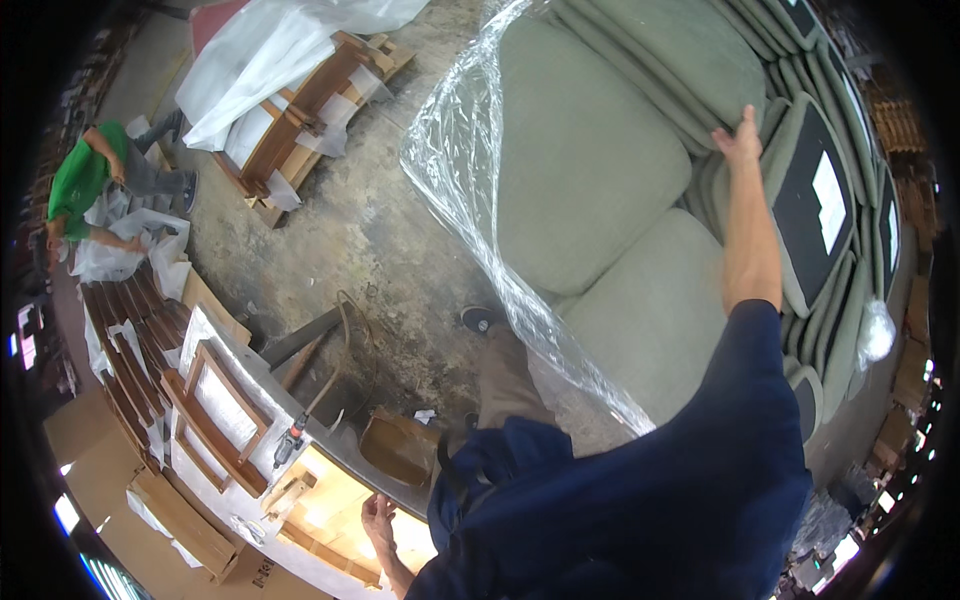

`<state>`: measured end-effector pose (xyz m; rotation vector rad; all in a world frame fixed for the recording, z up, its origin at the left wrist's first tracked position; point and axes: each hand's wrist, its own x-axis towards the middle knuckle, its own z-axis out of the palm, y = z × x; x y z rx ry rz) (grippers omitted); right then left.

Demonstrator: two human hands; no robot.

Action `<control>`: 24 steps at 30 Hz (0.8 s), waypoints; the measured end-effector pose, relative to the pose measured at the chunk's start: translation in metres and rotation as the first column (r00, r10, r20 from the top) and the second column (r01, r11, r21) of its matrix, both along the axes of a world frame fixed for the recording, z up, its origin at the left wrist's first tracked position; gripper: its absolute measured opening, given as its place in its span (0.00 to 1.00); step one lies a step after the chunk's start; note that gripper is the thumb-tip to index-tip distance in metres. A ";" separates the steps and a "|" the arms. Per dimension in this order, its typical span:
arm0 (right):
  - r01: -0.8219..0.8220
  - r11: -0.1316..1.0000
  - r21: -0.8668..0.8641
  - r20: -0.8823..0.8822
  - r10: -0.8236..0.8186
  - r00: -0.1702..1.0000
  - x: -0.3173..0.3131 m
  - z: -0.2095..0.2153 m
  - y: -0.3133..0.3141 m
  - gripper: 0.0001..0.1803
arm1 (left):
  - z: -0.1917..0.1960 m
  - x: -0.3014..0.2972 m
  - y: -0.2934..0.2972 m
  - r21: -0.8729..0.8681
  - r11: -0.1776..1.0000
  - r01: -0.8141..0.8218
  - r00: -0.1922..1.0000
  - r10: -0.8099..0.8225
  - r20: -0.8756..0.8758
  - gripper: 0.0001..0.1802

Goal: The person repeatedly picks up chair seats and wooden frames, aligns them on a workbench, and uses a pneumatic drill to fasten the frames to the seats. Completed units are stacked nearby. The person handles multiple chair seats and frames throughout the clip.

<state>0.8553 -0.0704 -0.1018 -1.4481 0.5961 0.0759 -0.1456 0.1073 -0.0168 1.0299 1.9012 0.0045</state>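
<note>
Cushion (585, 150): grey-green, lying on a stack of like cushions, partly under clear plastic wrap (470, 190).
Right hand (738, 140): fingers spread, pressing a cushion's edge; nothing clenched.
Left hand (378, 518): resting open on the bench (330, 500) edge; palm hidden.
Person in green (85, 185): crouched far left, hands hard to make out.

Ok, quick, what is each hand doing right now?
Left hand: open, fingers resting on the lit workbench edge, holding nothing.
Right hand: open, pressed on a grey-green cushion, not gripping.
</note>
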 end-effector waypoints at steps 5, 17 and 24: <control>0.025 0.996 0.090 -0.028 -0.022 0.999 0.011 0.024 0.008 0.45 | -0.012 0.005 0.028 0.033 0.995 0.090 0.996 -0.089 -0.031 0.27; -0.161 0.885 0.437 -0.024 0.190 0.981 -0.375 0.076 0.022 0.43 | -0.051 0.082 0.056 0.008 0.957 0.290 0.946 -0.288 0.150 0.27; -0.430 0.880 0.202 -0.115 0.457 0.882 -0.282 0.045 -0.036 0.43 | -0.034 0.108 0.058 0.098 0.893 0.439 0.892 -0.446 0.068 0.26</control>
